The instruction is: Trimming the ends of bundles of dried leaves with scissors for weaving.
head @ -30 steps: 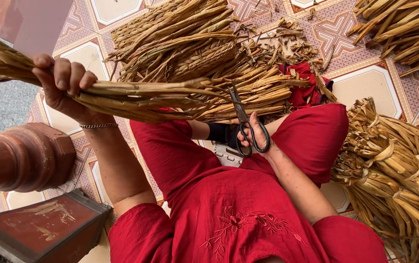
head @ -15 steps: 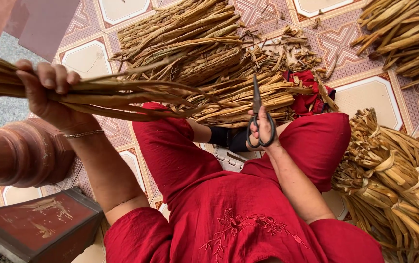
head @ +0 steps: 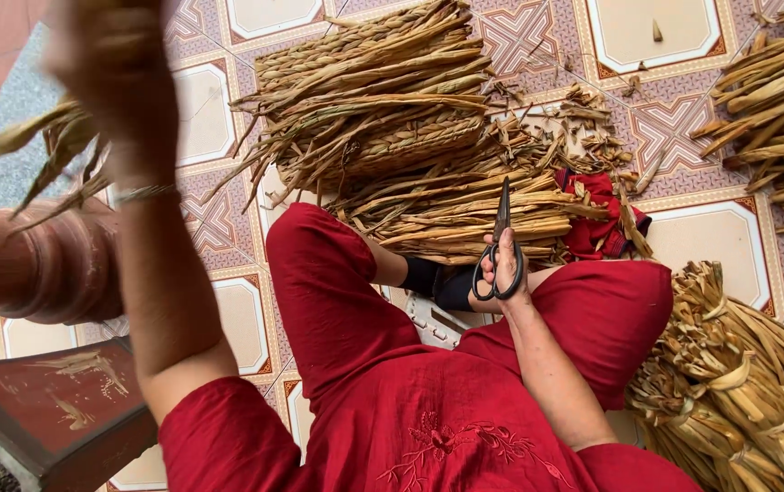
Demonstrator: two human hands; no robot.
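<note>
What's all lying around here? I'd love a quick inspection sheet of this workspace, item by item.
Surface: patterned pink and cream floor tiles.
Job's things: bundle of dried tan plant stalks, blurred, in the raised left hand; black metal scissors, blades shut, in the right hand.
Clutter: large heap of dried stalks; tied stalk bundles; crumpled red cloth; scattered trimmings.
Grippers: both hands closed on their loads.
Cables: nothing seen.
Surroundings: reddish turned wooden post; dark red painted box.
</note>
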